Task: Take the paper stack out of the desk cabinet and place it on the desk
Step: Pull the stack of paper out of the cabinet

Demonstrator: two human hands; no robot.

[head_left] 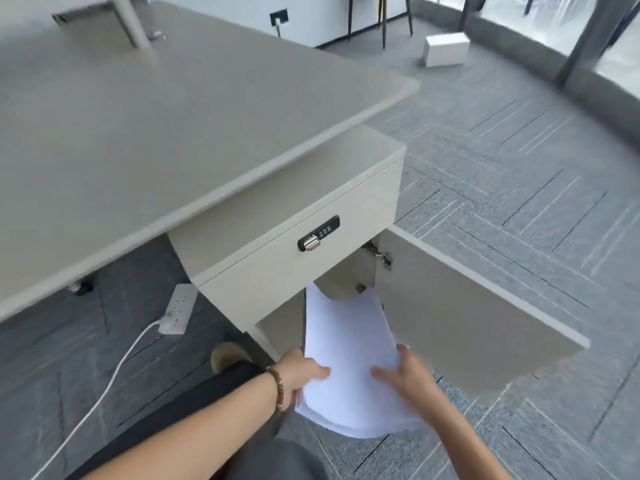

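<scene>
L hand [301, 374] + R hand [403, 379] pinch paper stack [348, 344] at near edge, far end sagging w/in cabinet [287, 268] opening ahead; step: extraction; next: clear door [460, 306], lift up-left onto desk [156, 133].

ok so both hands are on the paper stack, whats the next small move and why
Probably keep drawing the paper stack toward the body until its far end clears the cabinet opening. The left hand and right hand grip only the near end, and the far end still curls up just under the drawer front. Lifting to the desk now could snag it.
</scene>
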